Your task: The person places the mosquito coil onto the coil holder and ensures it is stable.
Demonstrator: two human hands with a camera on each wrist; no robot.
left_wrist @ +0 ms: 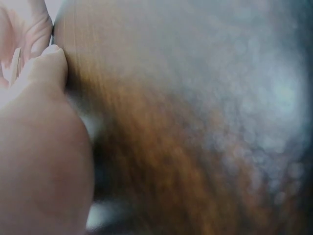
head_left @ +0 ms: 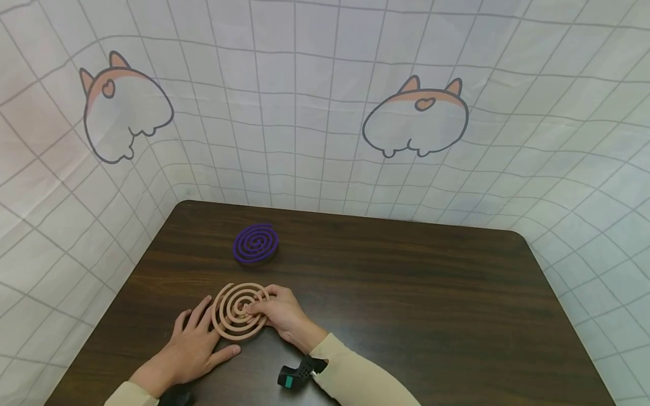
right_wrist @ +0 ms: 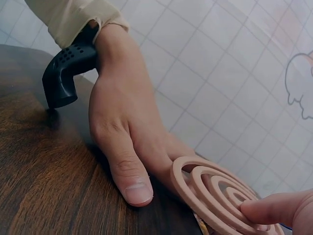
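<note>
My right hand (head_left: 286,313) pinches a flat tan spiral coil (head_left: 223,324), its thumb (right_wrist: 274,210) lying across the coil's middle. The other fingers of that hand are mostly hidden behind the rings. The left hand (head_left: 190,349) lies palm down near the table's front left, fingers straight and spread, right at the coil's left edge. In the right wrist view its thumb (right_wrist: 132,181) points down toward the wood beside the coil. Farther back on the table rests a purple spiral coil (head_left: 244,259), apart from both hands.
The dark wooden table (head_left: 406,293) has rounded back corners. A white cloth wall (head_left: 315,113) with grey grid lines and cartoon animal outlines stands behind and at the sides. A black wrist device (head_left: 299,372) sits by the right sleeve.
</note>
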